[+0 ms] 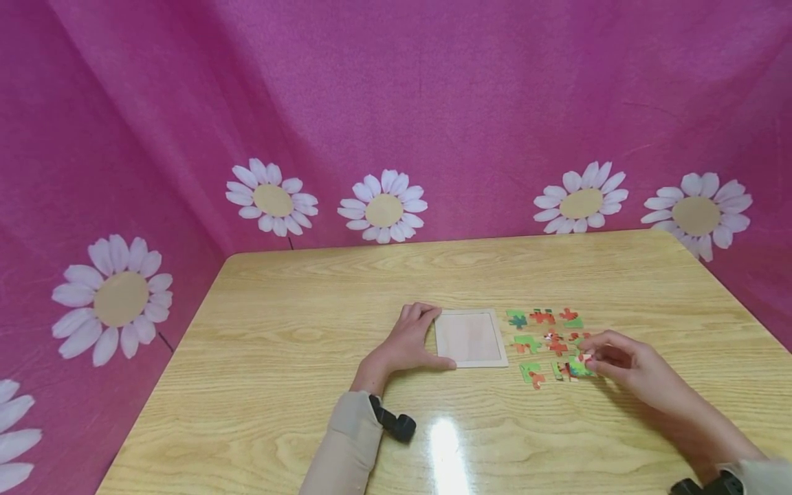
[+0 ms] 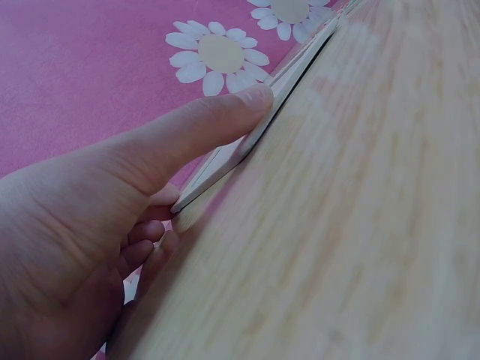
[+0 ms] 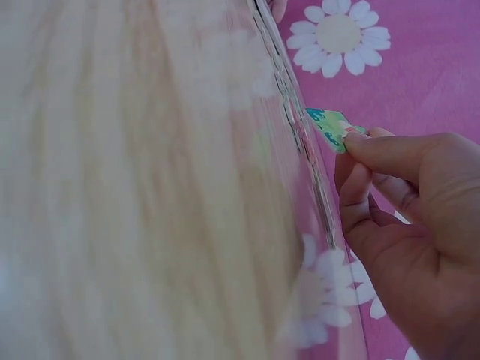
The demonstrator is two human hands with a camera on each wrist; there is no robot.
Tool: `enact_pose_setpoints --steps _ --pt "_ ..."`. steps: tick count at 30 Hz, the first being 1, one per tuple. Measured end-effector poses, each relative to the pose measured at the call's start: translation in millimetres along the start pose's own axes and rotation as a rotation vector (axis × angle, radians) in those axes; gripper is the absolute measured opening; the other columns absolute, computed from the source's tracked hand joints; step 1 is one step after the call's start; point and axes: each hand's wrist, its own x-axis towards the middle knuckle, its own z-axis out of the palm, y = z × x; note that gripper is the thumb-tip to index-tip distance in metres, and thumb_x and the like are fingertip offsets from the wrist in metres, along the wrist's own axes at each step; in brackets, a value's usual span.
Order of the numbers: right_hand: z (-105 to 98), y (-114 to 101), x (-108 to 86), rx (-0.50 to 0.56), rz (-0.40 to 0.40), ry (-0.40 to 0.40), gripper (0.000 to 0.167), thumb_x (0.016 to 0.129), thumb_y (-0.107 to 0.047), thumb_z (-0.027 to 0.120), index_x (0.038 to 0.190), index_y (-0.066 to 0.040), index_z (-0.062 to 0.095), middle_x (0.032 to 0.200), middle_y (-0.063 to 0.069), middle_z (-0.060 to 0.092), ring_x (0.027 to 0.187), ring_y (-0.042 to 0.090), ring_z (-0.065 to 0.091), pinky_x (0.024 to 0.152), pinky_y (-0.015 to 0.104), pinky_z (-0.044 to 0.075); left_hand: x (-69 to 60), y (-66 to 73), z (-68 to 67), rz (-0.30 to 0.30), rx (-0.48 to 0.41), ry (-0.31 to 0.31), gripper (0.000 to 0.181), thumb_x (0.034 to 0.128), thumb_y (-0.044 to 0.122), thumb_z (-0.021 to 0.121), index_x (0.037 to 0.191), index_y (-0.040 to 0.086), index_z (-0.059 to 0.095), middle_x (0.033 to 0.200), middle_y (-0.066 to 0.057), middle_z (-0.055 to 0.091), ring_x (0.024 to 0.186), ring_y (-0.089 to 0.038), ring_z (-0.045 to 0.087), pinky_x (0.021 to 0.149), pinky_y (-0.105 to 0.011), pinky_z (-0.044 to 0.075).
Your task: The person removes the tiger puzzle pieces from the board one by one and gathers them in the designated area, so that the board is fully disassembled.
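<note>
My left hand holds the left side of a square wooden puzzle tray, thumb at the near edge and fingers at the far left corner. In the left wrist view the thumb presses on the tray's pale rim. My right hand pinches a green jigsaw piece between thumb and fingertips, raised off the table in the right wrist view. Below and beside that hand lie several loose jigsaw pieces in green and red, set out in rough rows. The hand partly covers those at the right.
A wood-grain table carries everything, with a bright light reflection near its front. Behind and to the left hangs a pink cloth printed with white daisies. Black wrist cameras sit on both forearms.
</note>
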Motion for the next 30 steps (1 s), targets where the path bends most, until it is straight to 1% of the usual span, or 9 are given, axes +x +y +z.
enact_pose_setpoints --steps 3,6,9,10,14,18,22,27,30 --pt "-3 2 -2.9 -0.019 0.009 -0.002 0.022 0.088 0.004 0.065 0.11 0.0 0.063 0.102 -0.022 0.062 0.085 -0.007 0.061 0.066 0.011 0.05 0.1 -1.0 0.5 -0.003 -0.005 -0.002 0.103 0.07 0.049 0.084 0.152 0.013 0.034 0.146 -0.005 0.036 0.134 -0.021 0.03 0.116 -0.039 0.034" --pt "-7 5 -5.9 -0.04 0.012 0.0 0.023 0.089 0.004 0.065 0.11 -0.003 0.065 0.11 -0.021 0.061 0.09 -0.011 0.061 0.071 0.009 0.052 0.0 -1.9 1.1 -0.002 -0.006 0.001 0.103 0.0699 0.049 0.084 0.152 0.013 0.034 0.146 -0.005 0.036 0.133 -0.021 0.03 0.116 -0.039 0.034" --pt "-11 7 -8.8 -0.049 0.027 -0.003 0.023 0.089 0.002 0.065 0.111 -0.005 0.065 0.112 -0.022 0.061 0.092 -0.012 0.06 0.07 0.009 0.051 0.1 -2.0 1.5 0.0 -0.002 0.004 0.103 0.0697 0.05 0.084 0.151 0.013 0.034 0.147 -0.004 0.036 0.134 -0.021 0.03 0.116 -0.039 0.034" --pt "-12 8 -9.6 -0.049 0.034 0.0 0.023 0.089 0.002 0.065 0.111 -0.006 0.066 0.112 -0.02 0.062 0.092 -0.012 0.06 0.07 0.009 0.051 0.1 -2.0 1.6 0.001 -0.001 0.004 0.103 0.0697 0.05 0.084 0.151 0.013 0.034 0.147 -0.004 0.036 0.134 -0.021 0.03 0.116 -0.039 0.034" --pt "-15 9 -11.6 -0.048 0.057 -0.001 0.023 0.089 0.002 0.066 0.111 -0.003 0.065 0.108 -0.025 0.061 0.091 -0.012 0.06 0.07 0.009 0.051 0.9 -1.8 1.7 -0.001 -0.001 0.002 0.102 0.0698 0.05 0.084 0.151 0.014 0.034 0.147 -0.004 0.036 0.134 -0.021 0.03 0.116 -0.038 0.034" --pt "-16 10 -12.7 -0.048 0.063 -0.006 0.023 0.089 0.003 0.065 0.111 0.0 0.064 0.107 -0.029 0.059 0.089 -0.011 0.06 0.068 0.009 0.05 0.9 -1.8 2.0 -0.005 -0.006 -0.001 0.102 0.0698 0.049 0.084 0.152 0.014 0.034 0.147 -0.004 0.036 0.135 -0.02 0.03 0.117 -0.038 0.034" --pt "-16 10 -12.8 -0.053 0.065 -0.007 0.021 0.09 0.0 0.066 0.111 0.0 0.064 0.105 -0.029 0.059 0.085 -0.006 0.062 0.067 0.011 0.049 0.5 -1.7 2.0 -0.005 -0.004 0.0 0.102 0.0697 0.05 0.084 0.151 0.014 0.034 0.147 -0.004 0.036 0.135 -0.02 0.03 0.117 -0.038 0.034" --pt "-17 12 -12.1 -0.061 0.078 -0.008 0.022 0.089 0.002 0.065 0.111 0.001 0.063 0.104 -0.03 0.059 0.085 -0.008 0.06 0.066 0.012 0.05 0.5 -0.9 1.0 -0.003 0.002 0.004 0.102 0.0699 0.05 0.084 0.151 0.013 0.035 0.146 -0.004 0.037 0.134 -0.021 0.031 0.116 -0.039 0.034" --pt "-17 13 -11.5 -0.076 0.094 -0.003 0.022 0.089 0.004 0.065 0.11 0.001 0.063 0.099 -0.027 0.061 0.082 -0.008 0.059 0.062 0.014 0.048 0.4 0.2 -0.1 -0.004 -0.001 -0.001 0.102 0.0702 0.05 0.084 0.151 0.013 0.034 0.146 -0.005 0.036 0.134 -0.021 0.03 0.116 -0.04 0.034"
